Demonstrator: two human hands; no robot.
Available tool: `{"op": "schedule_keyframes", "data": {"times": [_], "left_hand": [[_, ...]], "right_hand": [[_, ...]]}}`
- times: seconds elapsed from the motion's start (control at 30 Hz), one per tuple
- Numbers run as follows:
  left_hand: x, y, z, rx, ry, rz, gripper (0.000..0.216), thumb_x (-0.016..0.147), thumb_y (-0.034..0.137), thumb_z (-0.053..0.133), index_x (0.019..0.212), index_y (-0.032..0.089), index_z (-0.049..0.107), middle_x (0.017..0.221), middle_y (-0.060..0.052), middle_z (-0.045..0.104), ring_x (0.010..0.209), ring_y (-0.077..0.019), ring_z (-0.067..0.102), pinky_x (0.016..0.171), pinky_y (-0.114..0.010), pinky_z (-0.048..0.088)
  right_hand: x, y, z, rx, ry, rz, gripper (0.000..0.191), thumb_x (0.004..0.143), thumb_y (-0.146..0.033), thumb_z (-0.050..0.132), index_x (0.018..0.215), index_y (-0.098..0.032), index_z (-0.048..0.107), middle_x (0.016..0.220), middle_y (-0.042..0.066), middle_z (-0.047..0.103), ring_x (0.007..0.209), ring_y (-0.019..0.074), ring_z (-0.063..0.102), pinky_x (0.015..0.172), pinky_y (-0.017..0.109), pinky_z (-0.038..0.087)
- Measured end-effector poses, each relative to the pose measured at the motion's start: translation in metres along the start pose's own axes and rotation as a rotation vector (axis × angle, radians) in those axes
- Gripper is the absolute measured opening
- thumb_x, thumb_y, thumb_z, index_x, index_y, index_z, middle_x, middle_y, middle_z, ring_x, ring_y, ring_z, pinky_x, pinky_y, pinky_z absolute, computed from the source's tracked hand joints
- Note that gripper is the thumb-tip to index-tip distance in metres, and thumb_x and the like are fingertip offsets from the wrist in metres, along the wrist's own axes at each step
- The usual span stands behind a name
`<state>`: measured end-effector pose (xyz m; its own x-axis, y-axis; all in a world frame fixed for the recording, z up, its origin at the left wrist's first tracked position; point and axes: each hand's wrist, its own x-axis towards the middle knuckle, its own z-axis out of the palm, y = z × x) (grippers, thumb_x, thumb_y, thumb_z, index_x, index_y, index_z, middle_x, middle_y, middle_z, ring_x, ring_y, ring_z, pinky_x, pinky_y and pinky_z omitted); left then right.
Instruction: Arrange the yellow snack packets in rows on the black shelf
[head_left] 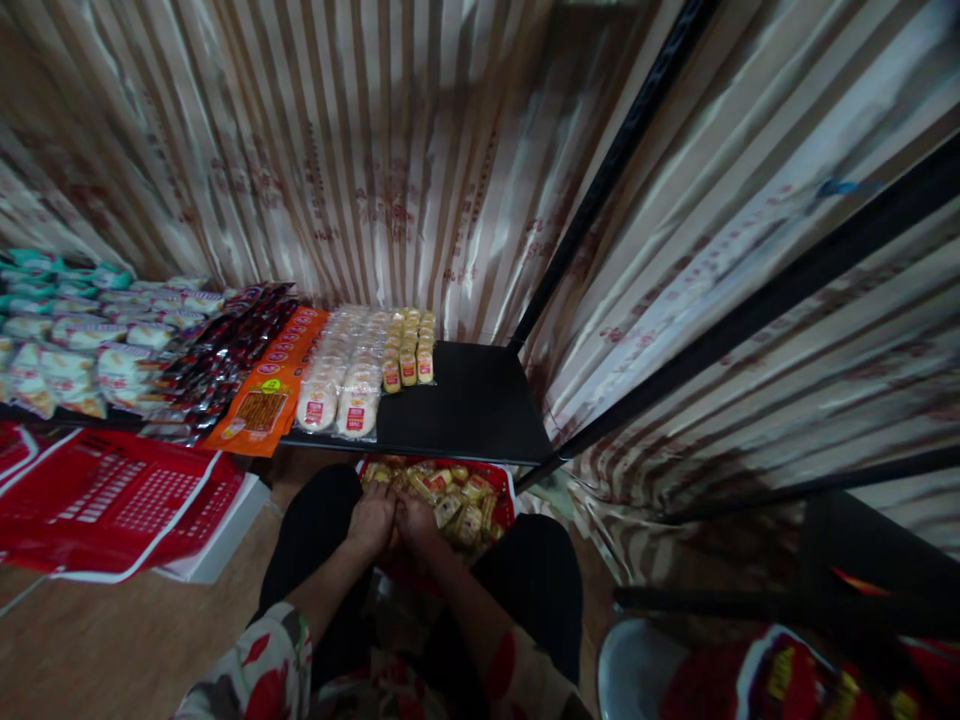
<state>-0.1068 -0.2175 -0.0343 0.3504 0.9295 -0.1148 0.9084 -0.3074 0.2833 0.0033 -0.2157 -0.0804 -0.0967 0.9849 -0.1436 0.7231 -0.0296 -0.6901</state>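
Both hands are close together over a red basket [512, 490] of small gold-wrapped snack packets [469, 522], between my knees. My left hand [373, 515] is at the basket's left part, its fingers curled down by the packets. Right beside it, my right hand [415, 518] is closed too, thumb side towards the left hand. The backs of the hands hide what the fingers hold. On the black shelf [465, 405] just beyond stand three rows of small yellow packets [409, 350], with rows of clear-wrapped round white crackers [337, 375] to their left.
Orange snack bags [262, 395], dark shiny packets [217, 360] and white packets [124, 370] fill the shelf's left. A red bag [112, 500] lies at lower left. Black frame bars [600, 190] rise before striped curtains [390, 160]. A pale stool [637, 670] is at lower right.
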Motion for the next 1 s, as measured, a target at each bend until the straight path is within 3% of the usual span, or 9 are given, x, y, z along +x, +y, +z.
{"op": "schedule_keyframes", "data": {"times": [0.13, 0.37, 0.5, 0.6, 0.83, 1.0], "left_hand": [[0.001, 0.001, -0.008, -0.103, 0.051, -0.004, 0.028, 0.080, 0.011, 0.039, 0.095, 0.016, 0.062, 0.102, -0.011, 0.059, 0.104, -0.0218, 0.049, 0.091, -0.034, 0.040], [-0.001, 0.011, -0.022, -0.383, 0.170, 0.083, 0.045, 0.079, 0.022, 0.047, 0.123, 0.016, 0.047, 0.121, -0.010, 0.055, 0.115, -0.0220, 0.046, 0.100, -0.040, 0.037], [-0.002, 0.021, -0.024, -0.449, 0.131, 0.147, 0.056, 0.075, 0.023, 0.053, 0.129, 0.014, 0.040, 0.131, -0.012, 0.049, 0.123, -0.0229, 0.042, 0.104, -0.042, 0.033], [0.000, 0.029, -0.023, -0.490, 0.151, 0.132, 0.053, 0.076, 0.019, 0.050, 0.128, 0.013, 0.041, 0.130, -0.013, 0.050, 0.121, -0.0218, 0.044, 0.103, -0.040, 0.035], [0.013, 0.041, -0.025, -0.723, 0.219, 0.007, 0.042, 0.081, 0.025, 0.043, 0.121, 0.012, 0.045, 0.117, -0.014, 0.059, 0.108, -0.0227, 0.054, 0.094, -0.040, 0.041], [0.025, 0.046, -0.030, -1.065, 0.172, -0.053, 0.031, 0.079, 0.036, 0.047, 0.102, 0.015, 0.052, 0.090, -0.006, 0.066, 0.081, -0.0182, 0.062, 0.069, -0.030, 0.050]], "right_hand": [[-0.001, 0.002, -0.011, 0.183, 0.076, 0.060, 0.022, 0.072, -0.014, 0.044, 0.076, -0.019, 0.065, 0.073, 0.003, 0.069, 0.068, 0.0159, 0.061, 0.068, 0.027, 0.045], [0.000, 0.002, -0.068, 0.612, 0.167, 0.183, 0.014, 0.065, -0.027, 0.053, 0.069, -0.019, 0.064, 0.065, 0.000, 0.066, 0.062, 0.0159, 0.061, 0.058, 0.026, 0.048], [-0.004, -0.006, -0.098, 0.912, 0.216, 0.313, 0.012, 0.059, -0.030, 0.062, 0.065, -0.020, 0.063, 0.058, -0.001, 0.064, 0.054, 0.0145, 0.060, 0.052, 0.025, 0.048], [-0.008, -0.012, -0.110, 1.048, 0.217, 0.385, 0.011, 0.057, -0.027, 0.066, 0.065, -0.019, 0.063, 0.055, -0.001, 0.062, 0.051, 0.0141, 0.060, 0.053, 0.027, 0.050], [-0.013, -0.018, -0.127, 1.111, 0.223, 0.358, 0.022, 0.064, -0.038, 0.066, 0.077, -0.020, 0.061, 0.064, 0.001, 0.064, 0.056, 0.0143, 0.062, 0.052, 0.026, 0.049], [-0.015, -0.018, -0.129, 1.015, 0.209, 0.294, 0.034, 0.060, -0.046, 0.069, 0.080, -0.019, 0.062, 0.064, 0.000, 0.064, 0.055, 0.0123, 0.059, 0.048, 0.022, 0.043]]}}
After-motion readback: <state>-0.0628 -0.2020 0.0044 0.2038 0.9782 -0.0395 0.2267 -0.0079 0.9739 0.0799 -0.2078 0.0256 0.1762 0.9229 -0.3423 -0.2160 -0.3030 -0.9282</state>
